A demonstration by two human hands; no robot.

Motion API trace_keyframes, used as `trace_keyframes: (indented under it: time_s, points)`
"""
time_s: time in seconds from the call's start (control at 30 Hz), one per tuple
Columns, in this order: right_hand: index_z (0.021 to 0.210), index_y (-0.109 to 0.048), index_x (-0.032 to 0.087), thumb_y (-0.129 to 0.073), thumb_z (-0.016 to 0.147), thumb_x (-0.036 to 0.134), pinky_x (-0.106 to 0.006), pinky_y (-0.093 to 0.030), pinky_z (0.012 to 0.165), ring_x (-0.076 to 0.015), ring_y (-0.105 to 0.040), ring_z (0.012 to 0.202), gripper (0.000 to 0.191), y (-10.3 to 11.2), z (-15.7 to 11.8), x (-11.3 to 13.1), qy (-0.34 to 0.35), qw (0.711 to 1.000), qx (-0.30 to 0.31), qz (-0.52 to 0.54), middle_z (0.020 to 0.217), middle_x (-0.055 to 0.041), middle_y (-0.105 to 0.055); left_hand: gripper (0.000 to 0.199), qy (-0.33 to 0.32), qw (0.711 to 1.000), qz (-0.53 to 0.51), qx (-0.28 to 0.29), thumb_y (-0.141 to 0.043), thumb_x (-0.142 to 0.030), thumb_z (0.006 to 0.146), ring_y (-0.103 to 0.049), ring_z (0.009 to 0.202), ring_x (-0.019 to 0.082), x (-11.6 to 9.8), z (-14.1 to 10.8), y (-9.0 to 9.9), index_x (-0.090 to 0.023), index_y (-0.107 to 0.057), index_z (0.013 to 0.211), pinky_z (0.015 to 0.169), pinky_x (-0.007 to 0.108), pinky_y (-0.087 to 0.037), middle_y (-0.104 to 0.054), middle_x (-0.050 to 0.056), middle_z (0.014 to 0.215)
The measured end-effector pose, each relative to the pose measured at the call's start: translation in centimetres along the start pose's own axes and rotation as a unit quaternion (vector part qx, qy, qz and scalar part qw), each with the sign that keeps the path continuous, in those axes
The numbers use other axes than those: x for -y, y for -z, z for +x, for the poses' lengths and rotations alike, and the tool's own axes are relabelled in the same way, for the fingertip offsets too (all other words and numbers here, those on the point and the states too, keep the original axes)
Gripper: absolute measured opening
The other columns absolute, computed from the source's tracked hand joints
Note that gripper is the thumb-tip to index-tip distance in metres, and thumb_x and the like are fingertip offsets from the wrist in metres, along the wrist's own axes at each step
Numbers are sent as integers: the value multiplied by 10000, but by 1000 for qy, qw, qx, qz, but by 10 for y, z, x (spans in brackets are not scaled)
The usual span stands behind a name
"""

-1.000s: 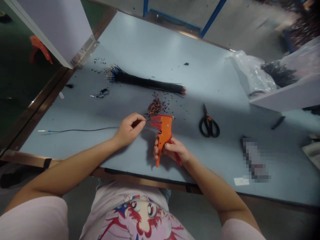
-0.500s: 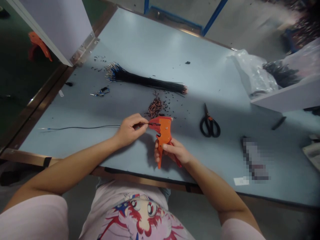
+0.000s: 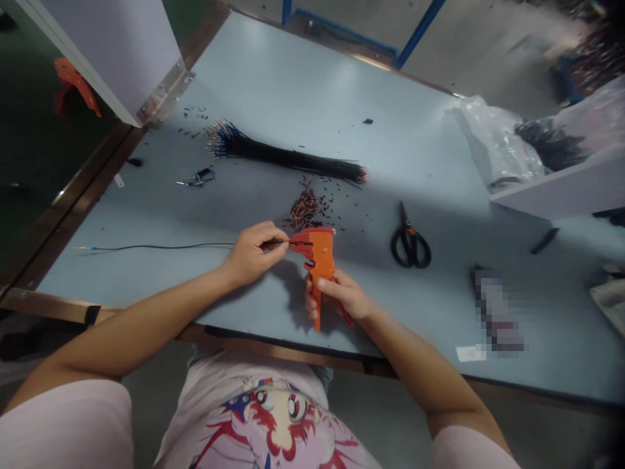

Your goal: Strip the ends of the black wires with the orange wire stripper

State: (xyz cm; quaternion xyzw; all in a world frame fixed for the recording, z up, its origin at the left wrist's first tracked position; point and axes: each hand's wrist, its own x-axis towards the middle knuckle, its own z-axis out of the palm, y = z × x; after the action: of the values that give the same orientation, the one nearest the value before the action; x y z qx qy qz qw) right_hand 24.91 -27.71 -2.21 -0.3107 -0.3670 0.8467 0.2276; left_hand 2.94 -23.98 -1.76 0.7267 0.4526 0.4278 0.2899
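Between thumb and fingers, my left hand [image 3: 258, 253] pinches a thin black wire [image 3: 166, 247]. The wire trails left across the table to a blue-collared metal terminal. Its other end meets the red jaws of an orange wire stripper [image 3: 322, 254]. My right hand [image 3: 340, 296] is wrapped round the stripper's handles, holding it upright. Just beyond the jaws lies a heap of copper and black wire scraps [image 3: 305, 208]. Farther back rests a bundle of black wires [image 3: 288, 156], with blue-collared terminals at its left end and bare copper at its right.
Black-handled scissors [image 3: 411, 244] lie to the right of the stripper. A few loose terminals [image 3: 198, 178] sit at the left. A clear plastic bag [image 3: 502, 143] stands behind a white panel at the right. A pixelated object [image 3: 498, 309] and a white label [image 3: 471, 354] lie near the front edge.
The stripper's handles have come closer together in my right hand, the front handle shifting slightly right. My left hand and the wire have barely moved.
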Motion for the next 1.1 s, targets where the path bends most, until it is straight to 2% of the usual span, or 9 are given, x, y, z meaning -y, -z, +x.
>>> trace_keyframes:
  time_s: [0.17,0.47,0.67,0.73,0.83,0.9,0.97,1.03,1.1]
  points:
    - [784,-525,133,-645,824,471,-299,-538,506,-137,-592,491,360,-2,1,-2,-4,1000,-1,-8,592,-6,-579,118,-26,999,32,-9,-564,-170,812,-432,533,82,-2,-2,1,-178,-634,717,533,226,-336,-496,-31,579]
    - [777,-512,142,-640,821,481,-275,-507,455,-139,-588,459,365,-4,-2,-2,-15,1000,-9,3,570,3,-565,104,-45,998,43,-19,-580,-155,804,-418,506,69,-3,-6,0,-178,-632,717,514,211,-319,-482,-45,550]
    - [691,-472,165,-624,821,497,-231,-443,363,-81,-428,335,387,-11,1,-3,6,999,-22,33,467,59,-445,118,-44,997,62,-25,-577,-175,804,-425,503,74,-3,-4,-3,-178,-630,698,521,213,-330,-498,-41,543]
    - [707,-479,168,-640,803,509,-240,-454,367,-87,-432,346,389,-11,1,0,6,998,-23,50,475,53,-455,118,-43,997,64,-25,-572,-183,804,-444,513,78,-2,-2,-2,-179,-639,706,533,214,-342,-515,-37,549]
    - [740,-482,180,-651,780,528,-252,-473,382,-86,-413,358,388,-2,-2,15,25,991,-73,109,498,59,-451,121,-19,997,72,-38,-566,-203,791,-482,539,86,2,3,5,-177,-654,711,552,219,-361,-577,-21,588]
    - [735,-475,187,-642,785,513,-242,-474,390,-78,-385,363,370,8,-5,28,66,980,-122,146,511,66,-431,126,34,995,82,-38,-566,-231,774,-501,554,95,6,7,14,-172,-662,717,557,222,-369,-610,-10,617]
    - [760,-491,182,-592,830,463,-267,-506,443,-93,-433,406,306,16,-8,38,70,976,-134,158,545,52,-451,146,104,989,104,7,-563,-268,765,-524,578,110,8,12,26,-169,-667,741,572,229,-379,-629,-1,643]
    - [819,-528,170,-576,836,442,-321,-541,532,-125,-516,495,277,21,-8,42,45,979,-112,165,612,22,-515,167,162,971,154,91,-549,-296,768,-549,616,133,6,17,38,-176,-666,769,587,243,-380,-649,9,681]
    - [881,-564,153,-601,814,439,-380,-554,620,-166,-584,603,296,21,-7,38,18,984,-79,161,702,-17,-579,160,192,941,209,187,-527,-291,773,-554,621,148,3,19,48,-188,-648,757,570,251,-359,-657,15,702]
